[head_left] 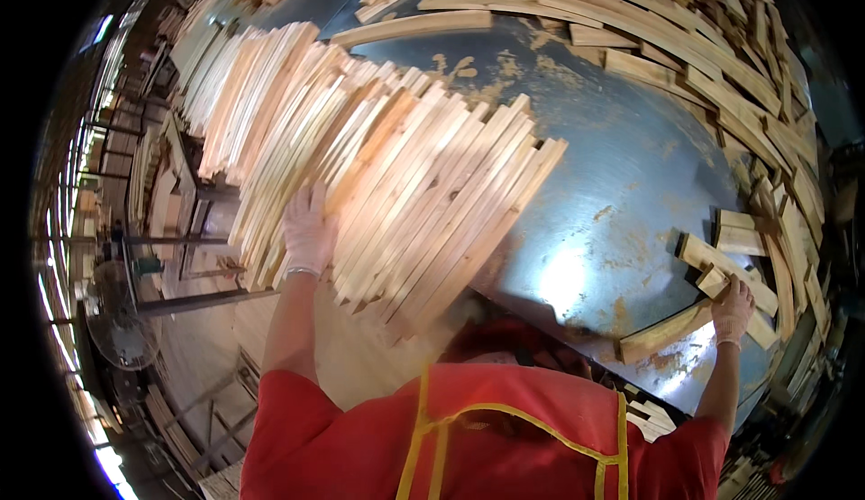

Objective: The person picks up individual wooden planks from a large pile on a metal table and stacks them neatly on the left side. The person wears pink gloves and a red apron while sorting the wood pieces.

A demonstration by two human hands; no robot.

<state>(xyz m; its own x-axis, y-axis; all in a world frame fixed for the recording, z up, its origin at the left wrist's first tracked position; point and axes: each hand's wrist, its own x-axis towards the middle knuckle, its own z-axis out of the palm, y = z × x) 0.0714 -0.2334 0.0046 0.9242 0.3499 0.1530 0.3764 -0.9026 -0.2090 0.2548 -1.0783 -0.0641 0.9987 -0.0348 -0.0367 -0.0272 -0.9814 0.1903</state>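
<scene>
My left hand (pixel 307 230), in a pale glove, rests with its fingers stretched out on a long row of light wooden strips (pixel 423 189) packed side by side. The row slants across the metal table, with the near ends sticking out past its edge. Far to the right, my right hand (pixel 734 309), also gloved, closes over a short wooden piece (pixel 712 281) among loose offcuts. A wider wooden board (pixel 665 331) reaches from beside that hand toward the table's near edge. My right fingertips are partly lost against the wood.
Loose boards (pixel 631 13) lie heaped along the table's far and right sides. Sawdust patches dot the metal tabletop (pixel 595 176). A round fan (pixel 122 320) stands at the left, near dark metal rails (pixel 203 302).
</scene>
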